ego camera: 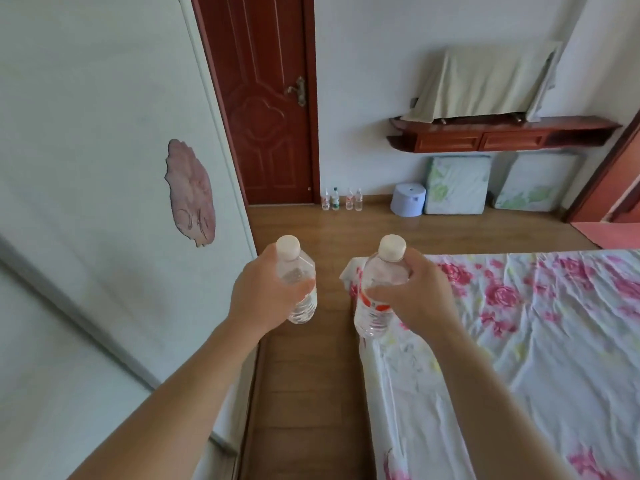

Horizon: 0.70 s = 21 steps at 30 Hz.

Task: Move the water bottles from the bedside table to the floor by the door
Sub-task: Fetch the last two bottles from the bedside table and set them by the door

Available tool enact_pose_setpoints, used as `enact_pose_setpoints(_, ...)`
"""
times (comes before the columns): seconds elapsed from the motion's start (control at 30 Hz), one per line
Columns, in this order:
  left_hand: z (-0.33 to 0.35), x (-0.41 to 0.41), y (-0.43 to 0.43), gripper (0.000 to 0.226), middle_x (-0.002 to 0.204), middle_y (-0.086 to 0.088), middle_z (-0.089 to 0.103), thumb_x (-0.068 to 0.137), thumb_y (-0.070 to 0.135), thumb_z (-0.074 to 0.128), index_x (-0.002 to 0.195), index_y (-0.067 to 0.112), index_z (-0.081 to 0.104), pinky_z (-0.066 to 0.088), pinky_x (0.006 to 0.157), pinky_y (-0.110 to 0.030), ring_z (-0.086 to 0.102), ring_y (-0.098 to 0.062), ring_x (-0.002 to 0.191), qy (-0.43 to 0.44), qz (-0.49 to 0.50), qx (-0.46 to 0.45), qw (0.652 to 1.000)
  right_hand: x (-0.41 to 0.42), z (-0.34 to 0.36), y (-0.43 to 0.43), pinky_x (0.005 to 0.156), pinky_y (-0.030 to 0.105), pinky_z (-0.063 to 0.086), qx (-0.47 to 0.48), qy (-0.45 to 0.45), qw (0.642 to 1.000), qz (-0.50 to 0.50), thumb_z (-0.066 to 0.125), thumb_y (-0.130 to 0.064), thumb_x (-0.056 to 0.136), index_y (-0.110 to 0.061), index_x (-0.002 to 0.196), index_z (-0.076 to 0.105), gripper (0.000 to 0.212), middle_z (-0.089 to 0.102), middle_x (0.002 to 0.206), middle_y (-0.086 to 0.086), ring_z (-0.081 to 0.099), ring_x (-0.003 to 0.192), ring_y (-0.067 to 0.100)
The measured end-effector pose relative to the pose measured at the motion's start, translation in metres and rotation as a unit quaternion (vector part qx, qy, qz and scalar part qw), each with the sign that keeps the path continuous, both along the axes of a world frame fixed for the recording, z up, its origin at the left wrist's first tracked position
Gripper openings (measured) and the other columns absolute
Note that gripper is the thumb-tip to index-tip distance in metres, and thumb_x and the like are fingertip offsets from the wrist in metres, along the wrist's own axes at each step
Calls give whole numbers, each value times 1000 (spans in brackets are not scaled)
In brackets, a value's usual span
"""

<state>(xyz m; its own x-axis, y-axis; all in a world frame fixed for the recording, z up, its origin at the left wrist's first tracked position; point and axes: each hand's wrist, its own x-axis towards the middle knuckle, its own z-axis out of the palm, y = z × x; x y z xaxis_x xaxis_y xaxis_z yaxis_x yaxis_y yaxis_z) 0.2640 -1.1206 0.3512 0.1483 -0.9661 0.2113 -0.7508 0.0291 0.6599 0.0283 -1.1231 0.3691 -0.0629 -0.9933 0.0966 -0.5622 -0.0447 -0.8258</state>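
Wooden flooring is stretching ahead between a pale wardrobe and the bed, and the carry is on. Left hand is wrapping around a clear bottle with a white cap, holding it upright over the floor; right hand is gripping a second bottle, this one with a red label, hanging just over the corner of the bed.

Progress is looking good: four bottles are already standing in a row on the floor just right of the red door, so this pair seems to be joining them. What's left, by my reading, is walking the length of the aisle and setting both down upright beside that row. The bedside desk is not showing, so I cannot tell whether more are waiting.

Nothing is blocking the lane itself. A lilac stool and two floral cushions are sitting further right along the wall, clear of the drop spot, under a wooden shelf.
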Motion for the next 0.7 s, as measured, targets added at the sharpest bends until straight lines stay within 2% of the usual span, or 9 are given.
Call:
enact_pose_setpoints(0.23, 17, 17, -84, 35, 91, 17, 67, 74, 53, 64, 104, 35, 58, 56, 79, -39, 65, -6, 87, 7, 85, 6, 996, 21, 17, -123, 76, 26, 49, 0, -1, 996, 91, 82, -25, 69, -34, 115, 57, 54, 61, 97, -19, 60, 94, 9)
enact_pose_setpoints(0.33, 21, 22, -110, 29, 85, 18, 65, 76, 43, 70, 100, 36, 56, 52, 73, -31, 62, -2, 82, 15, 115, 2, 993, 31, 22, -160, 85, 32, 53, -10, 13, 993, 119, 83, -29, 68, -31, 122, 57, 60, 63, 103, -15, 60, 97, 11)
enact_pose_setpoints(0.43, 23, 27, -134, 27, 82, 19, 65, 75, 38, 72, 97, 36, 58, 48, 69, -28, 61, 2, 79, 31, 135, -2, 990, 38, 26, -192, 84, 32, 52, -9, 18, 990, 142, 83, -28, 68, -31, 121, 58, 60, 64, 103, -15, 60, 97, 10)
enact_pose_setpoints(0.53, 22, 38, -166, 29, 85, 16, 68, 71, 44, 66, 97, 33, 59, 56, 75, -37, 66, -4, 81, 42, 127, 5, 991, 47, 28, -225, 84, 32, 52, -9, 16, 988, 153, 83, -27, 67, -32, 121, 58, 60, 64, 102, -16, 61, 96, 10)
enact_pose_setpoints(0.7, 17, 56, -223, 37, 90, 18, 64, 75, 42, 72, 108, 38, 54, 51, 77, -33, 62, -5, 87, 45, 143, -21, 988, 68, 24, -287, 86, 36, 54, -7, 29, 988, 154, 84, -29, 67, -33, 121, 58, 61, 64, 103, -16, 61, 97, 10)
